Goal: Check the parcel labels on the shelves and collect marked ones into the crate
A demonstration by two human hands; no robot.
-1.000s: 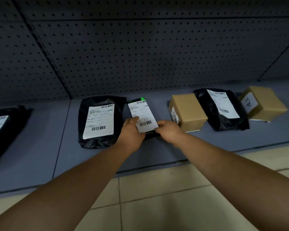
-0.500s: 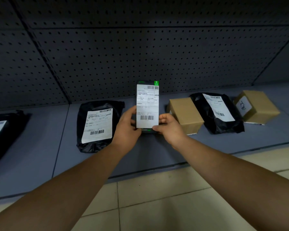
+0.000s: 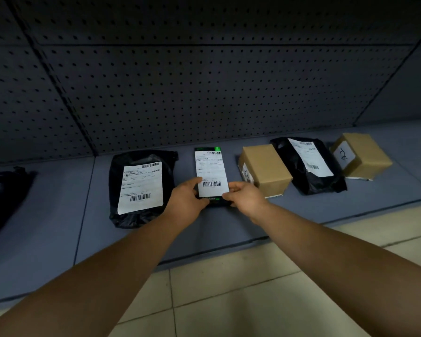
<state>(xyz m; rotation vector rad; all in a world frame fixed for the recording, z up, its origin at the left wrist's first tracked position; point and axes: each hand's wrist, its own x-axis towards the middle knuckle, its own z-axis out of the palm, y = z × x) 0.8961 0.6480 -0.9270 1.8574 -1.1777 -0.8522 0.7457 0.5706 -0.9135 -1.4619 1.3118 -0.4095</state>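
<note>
On the smooth grey shelf (image 3: pixel 58 215), a crinkled glossy black poly mailer (image 3: pixel 141 188) with a white label lies leftmost. Beside it, the left hand (image 3: pixel 187 203) and right hand (image 3: pixel 246 198) pinch the near corners of a slim black rectangular labelled parcel (image 3: pixel 210 173) against the shelf. A matte brown cardboard box (image 3: pixel 265 170) sits right.

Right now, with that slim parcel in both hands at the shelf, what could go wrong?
Both hands, left and right, grip only the slim parcel's near end, so it could tip or slip. The cardboard box sits close on its right and might get nudged. Dim light could cause a misread label.
</note>
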